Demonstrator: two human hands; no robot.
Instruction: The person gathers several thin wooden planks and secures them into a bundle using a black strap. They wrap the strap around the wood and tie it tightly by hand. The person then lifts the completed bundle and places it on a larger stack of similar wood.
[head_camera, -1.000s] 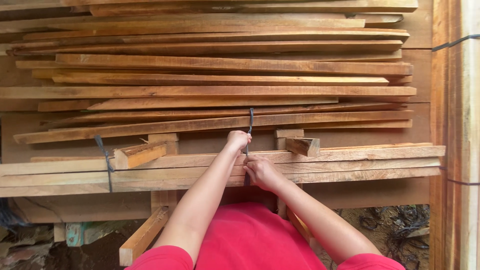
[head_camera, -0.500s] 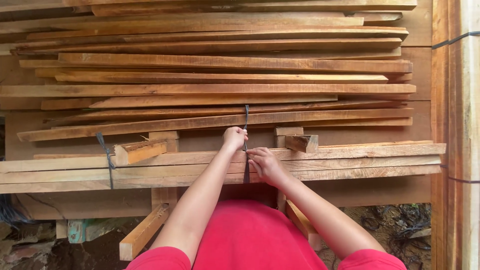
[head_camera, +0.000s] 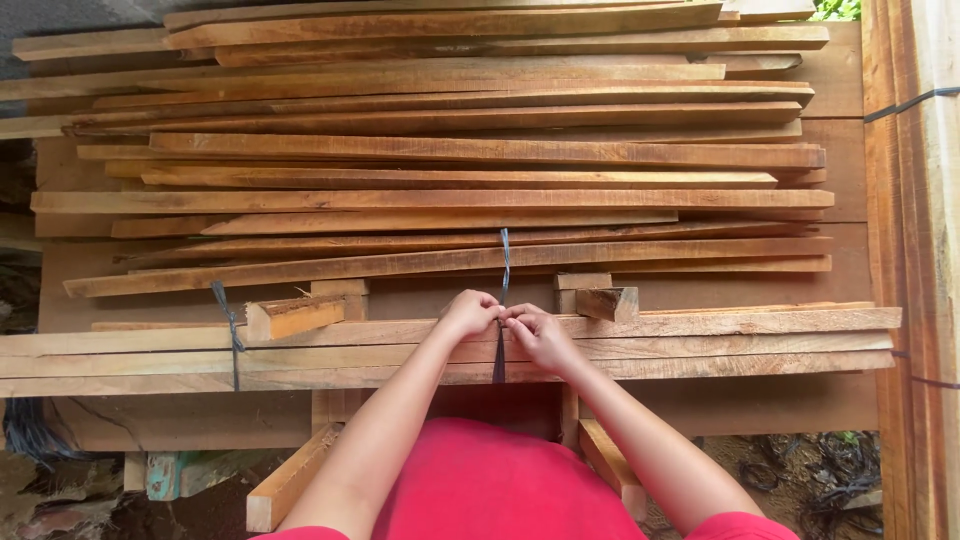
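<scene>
Both hands, left hand (head_camera: 468, 313) and right hand (head_camera: 538, 335), pinch the dark strap (head_camera: 504, 262) atop the bench's front-edge plank bundle (head_camera: 700, 345), apparently mid-tie; cinching needs a firm, opposed pull.

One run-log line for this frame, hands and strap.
left hand: pinching dark strap | right hand: pinching same strap | strap: around bundle of wooden slats | second strap: tied at left
</scene>
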